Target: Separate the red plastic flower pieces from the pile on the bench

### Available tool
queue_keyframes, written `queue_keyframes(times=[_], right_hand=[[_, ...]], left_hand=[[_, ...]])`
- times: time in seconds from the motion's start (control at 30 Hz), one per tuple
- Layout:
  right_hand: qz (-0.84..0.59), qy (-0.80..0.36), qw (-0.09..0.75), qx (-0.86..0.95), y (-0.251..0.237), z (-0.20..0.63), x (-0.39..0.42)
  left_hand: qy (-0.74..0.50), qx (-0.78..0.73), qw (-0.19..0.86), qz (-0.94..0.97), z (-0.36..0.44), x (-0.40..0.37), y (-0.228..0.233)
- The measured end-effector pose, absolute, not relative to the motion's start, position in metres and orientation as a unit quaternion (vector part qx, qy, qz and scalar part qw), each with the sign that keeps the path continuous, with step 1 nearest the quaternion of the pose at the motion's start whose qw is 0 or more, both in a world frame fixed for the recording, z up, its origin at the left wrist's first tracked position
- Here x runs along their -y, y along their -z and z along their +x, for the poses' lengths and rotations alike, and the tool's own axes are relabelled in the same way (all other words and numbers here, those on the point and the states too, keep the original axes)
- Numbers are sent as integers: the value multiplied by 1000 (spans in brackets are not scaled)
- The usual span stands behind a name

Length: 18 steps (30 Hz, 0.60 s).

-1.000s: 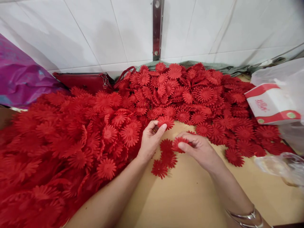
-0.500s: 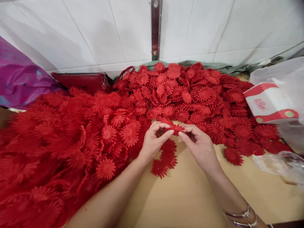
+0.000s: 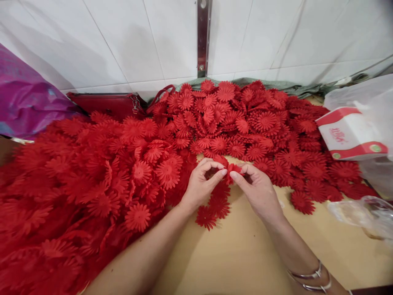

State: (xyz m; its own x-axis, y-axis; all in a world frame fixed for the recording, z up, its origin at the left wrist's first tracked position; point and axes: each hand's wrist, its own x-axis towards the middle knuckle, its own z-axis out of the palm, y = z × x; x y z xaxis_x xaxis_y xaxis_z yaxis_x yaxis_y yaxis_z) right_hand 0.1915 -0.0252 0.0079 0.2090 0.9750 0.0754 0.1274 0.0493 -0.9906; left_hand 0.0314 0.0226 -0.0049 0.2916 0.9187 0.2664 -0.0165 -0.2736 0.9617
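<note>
Both hands meet over the near edge of the flower heap, just above the bare table (image 3: 245, 254). The left hand (image 3: 201, 186) and the right hand (image 3: 259, 190) each pinch one side of a small red flower piece (image 3: 232, 169) between thumb and forefinger; the grip is narrow and closed on the piece. Whether one layer or two is held there cannot be told, as the fingers cover the centre.

Position of parts:
- The held flower piece is at mid-scene, between the two hands, clear of the table.
- A few loose flowers (image 3: 211, 211) lie on the table directly under the hands, touching one another.
- The large flower heap (image 3: 123, 164) fills the left side and the far side up to the tiled wall (image 3: 123, 41).
- A red handbag (image 3: 107, 104) lies at the far left against the wall, a purple bag (image 3: 27, 98) beyond it.
- A red and white box (image 3: 350, 133) sits at the right inside a clear plastic bag (image 3: 365, 213).

Handling, as a judgement: hold the piece by its centre, not by the thin petals, which look likely to bend. Keep the fingertips opposed and the piece level. Work close above the loose flowers so that a dropped piece stays separate from the heap.
</note>
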Motion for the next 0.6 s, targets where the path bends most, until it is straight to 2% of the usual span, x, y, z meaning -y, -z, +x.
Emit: queue_keyframes(times=[0.2, 0.37, 0.6], right_hand=[[-548, -403, 544, 491, -6, 192, 25], [-513, -442, 554, 485, -2, 194, 25], [-519, -469, 572, 429, 1, 196, 26]], left_hand=[[-455, -313, 526, 647, 30, -22, 1], [-469, -320, 500, 654, 31, -21, 2], [-536, -393, 521, 536, 31, -26, 5]])
